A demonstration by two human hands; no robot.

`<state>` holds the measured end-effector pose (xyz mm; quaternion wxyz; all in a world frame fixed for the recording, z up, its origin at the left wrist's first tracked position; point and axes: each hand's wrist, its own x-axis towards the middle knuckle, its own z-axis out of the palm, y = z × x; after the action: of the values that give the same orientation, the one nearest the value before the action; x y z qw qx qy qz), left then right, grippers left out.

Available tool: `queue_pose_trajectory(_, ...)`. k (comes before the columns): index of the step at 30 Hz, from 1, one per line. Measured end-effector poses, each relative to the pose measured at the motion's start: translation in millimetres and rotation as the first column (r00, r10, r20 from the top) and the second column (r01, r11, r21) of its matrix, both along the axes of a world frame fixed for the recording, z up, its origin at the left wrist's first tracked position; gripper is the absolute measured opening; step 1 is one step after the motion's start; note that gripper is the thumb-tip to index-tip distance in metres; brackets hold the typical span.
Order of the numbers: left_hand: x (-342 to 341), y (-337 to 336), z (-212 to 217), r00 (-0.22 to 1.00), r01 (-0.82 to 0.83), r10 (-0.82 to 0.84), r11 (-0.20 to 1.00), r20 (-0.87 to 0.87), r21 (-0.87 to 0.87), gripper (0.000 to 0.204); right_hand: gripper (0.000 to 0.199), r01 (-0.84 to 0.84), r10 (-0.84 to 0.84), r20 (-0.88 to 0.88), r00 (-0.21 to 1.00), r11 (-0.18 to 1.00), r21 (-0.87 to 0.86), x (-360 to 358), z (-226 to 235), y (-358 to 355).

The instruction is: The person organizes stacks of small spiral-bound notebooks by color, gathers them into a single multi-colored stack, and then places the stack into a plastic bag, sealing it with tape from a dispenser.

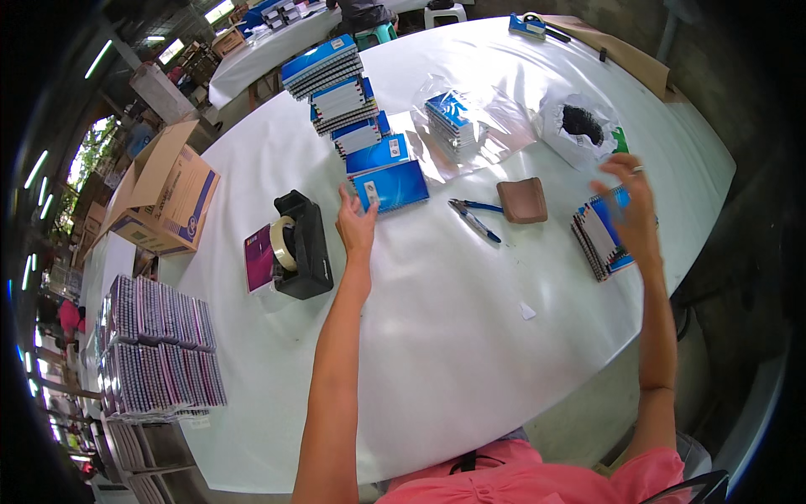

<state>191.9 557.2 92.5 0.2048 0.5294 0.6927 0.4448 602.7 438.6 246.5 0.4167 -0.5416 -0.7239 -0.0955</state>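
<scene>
My left hand point(357, 220) is at the near left corner of a blue spiral notebook point(399, 186), its fingers and thumb gripping the corner. That notebook lies at the near end of a leaning row of blue notebooks, which rises into a tall stack point(323, 63) behind it. At the right, my right hand point(634, 206) hovers over or touches a small pile of spiral notebooks point(594, 239); motion blurs its fingers, and it partly hides the pile. Between the hands lie a blue pen point(475, 221) with another blue-handled tool beside it, and a brown block-like object point(522, 201).
A black tape dispenser point(306, 248) stands left of my left forearm, beside a purple packet point(259, 259). Wrapped notebooks point(453, 118) lie on clear plastic. A white bag point(575, 130) holds black bits. Farther left are an open carton point(164, 197) and stacked spiral notebooks point(159, 349).
</scene>
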Motion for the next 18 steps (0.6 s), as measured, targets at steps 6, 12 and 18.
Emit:
queue_pose_trajectory(6, 12, -75, 7, 0.881, 0.117, -0.222, 0.958, 0.418, 0.262, 0.072, 0.025, -0.439, 0.259, -0.395, 0.882, 0.759, -0.482, -110, -46, 60)
queue_pose_trajectory(12, 1, -123, -1, 0.724, 0.174, -0.241, 0.971, 0.646, 0.166, 0.072, 0.046, -0.552, 0.244, -0.528, 0.813, 0.611, -0.567, -186, -117, 126)
queue_pose_trajectory(18, -4, -137, 2, 0.718, 0.176, -0.283, 0.958, 0.636, 0.228, 0.067, 0.036, -0.644, 0.193, -0.619, 0.762, 0.327, -0.691, -211, -117, 121)
